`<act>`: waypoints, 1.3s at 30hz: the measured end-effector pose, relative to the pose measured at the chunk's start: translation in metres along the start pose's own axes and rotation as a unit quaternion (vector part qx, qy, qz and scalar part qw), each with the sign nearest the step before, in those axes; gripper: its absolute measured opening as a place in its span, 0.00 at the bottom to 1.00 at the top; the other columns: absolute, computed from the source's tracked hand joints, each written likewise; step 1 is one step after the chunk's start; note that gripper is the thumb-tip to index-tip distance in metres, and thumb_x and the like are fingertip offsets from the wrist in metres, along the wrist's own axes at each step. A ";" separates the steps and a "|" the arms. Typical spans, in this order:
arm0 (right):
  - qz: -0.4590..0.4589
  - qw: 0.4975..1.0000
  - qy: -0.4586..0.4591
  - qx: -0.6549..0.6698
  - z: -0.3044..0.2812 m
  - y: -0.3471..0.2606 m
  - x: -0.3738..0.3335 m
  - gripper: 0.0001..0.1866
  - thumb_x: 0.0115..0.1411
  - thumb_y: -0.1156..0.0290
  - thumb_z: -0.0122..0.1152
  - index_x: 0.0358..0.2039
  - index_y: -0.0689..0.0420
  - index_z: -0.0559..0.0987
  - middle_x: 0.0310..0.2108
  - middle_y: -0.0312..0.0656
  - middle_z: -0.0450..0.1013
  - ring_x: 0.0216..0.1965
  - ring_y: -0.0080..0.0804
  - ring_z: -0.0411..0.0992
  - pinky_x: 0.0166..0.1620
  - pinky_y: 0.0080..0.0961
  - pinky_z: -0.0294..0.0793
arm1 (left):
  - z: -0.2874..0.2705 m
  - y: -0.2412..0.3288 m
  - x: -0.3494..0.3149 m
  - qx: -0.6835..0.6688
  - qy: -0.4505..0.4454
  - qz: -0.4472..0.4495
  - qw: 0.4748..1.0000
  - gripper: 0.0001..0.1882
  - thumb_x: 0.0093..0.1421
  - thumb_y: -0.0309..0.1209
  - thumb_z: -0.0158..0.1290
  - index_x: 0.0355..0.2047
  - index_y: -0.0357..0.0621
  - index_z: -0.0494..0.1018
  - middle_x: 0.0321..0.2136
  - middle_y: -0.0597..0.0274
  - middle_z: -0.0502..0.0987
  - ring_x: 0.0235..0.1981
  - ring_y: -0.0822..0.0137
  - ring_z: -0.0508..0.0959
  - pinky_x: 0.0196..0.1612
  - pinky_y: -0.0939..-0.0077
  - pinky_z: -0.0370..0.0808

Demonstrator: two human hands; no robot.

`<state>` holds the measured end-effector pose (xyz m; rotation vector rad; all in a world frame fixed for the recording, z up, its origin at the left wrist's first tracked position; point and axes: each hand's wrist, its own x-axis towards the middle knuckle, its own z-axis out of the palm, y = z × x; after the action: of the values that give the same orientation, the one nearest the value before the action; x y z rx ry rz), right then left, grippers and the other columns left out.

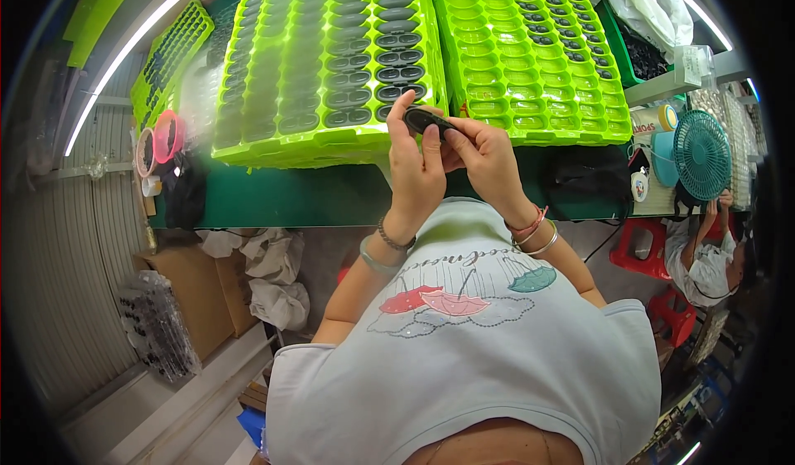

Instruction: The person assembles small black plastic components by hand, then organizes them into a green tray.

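Note:
In front of my chest, at the near edge of two bright green trays, I hold a small black oval plastic piece. My left hand (414, 171) grips this black oval piece (424, 120) between thumb and fingers. From the other side, the thumb and fingertips of my right hand (490, 163) pinch its right end. Behind my hands, the left green tray (331, 147) carries rows of similar black oval pieces, many showing two dark recesses. The right green tray (571, 137) has oval pockets; its far rows hold dark parts, while its nearer pockets look unfilled.
The trays rest on a dark green table (281, 200). A teal fan (702, 154) and a black bag (588, 185) are to the right. Pink tape rolls (169, 136) sit left. Another person (704, 262) works at far right by red stools (642, 248). A cardboard box (195, 291) stands lower left.

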<state>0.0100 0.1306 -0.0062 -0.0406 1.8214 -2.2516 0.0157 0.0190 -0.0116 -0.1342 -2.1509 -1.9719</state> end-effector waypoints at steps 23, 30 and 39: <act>0.070 0.994 -0.047 -0.075 -0.033 -0.022 0.017 0.11 0.58 0.72 0.54 0.37 0.65 0.76 0.26 0.38 0.75 0.25 0.21 0.75 0.27 0.14 0.74 | -0.028 0.009 0.029 0.049 -0.134 -0.095 0.985 0.10 0.53 0.22 0.54 0.36 0.33 0.70 0.27 0.59 0.76 0.28 0.75 0.75 0.30 0.82 0.71; -0.018 0.990 -0.018 -0.137 -0.025 -0.022 0.007 0.09 0.58 0.75 0.52 0.36 0.66 0.77 0.25 0.40 0.76 0.26 0.22 0.75 0.28 0.15 0.74 | -0.021 0.015 0.021 0.029 -0.143 -0.134 0.980 0.09 0.54 0.23 0.52 0.36 0.33 0.73 0.21 0.63 0.76 0.21 0.78 0.73 0.25 0.86 0.70; -0.051 0.980 0.015 -0.192 -0.021 -0.008 0.003 0.08 0.57 0.75 0.54 0.34 0.66 0.77 0.19 0.38 0.74 0.17 0.18 0.72 0.21 0.13 0.69 | -0.018 0.018 0.012 0.189 -0.118 -0.064 0.973 0.08 0.56 0.23 0.51 0.35 0.34 0.73 0.22 0.65 0.75 0.20 0.79 0.72 0.23 0.88 0.68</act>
<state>0.0020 0.1521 -0.0034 -0.1730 2.2916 -1.9368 0.0098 0.0016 0.0098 -0.1761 -2.7091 -1.6348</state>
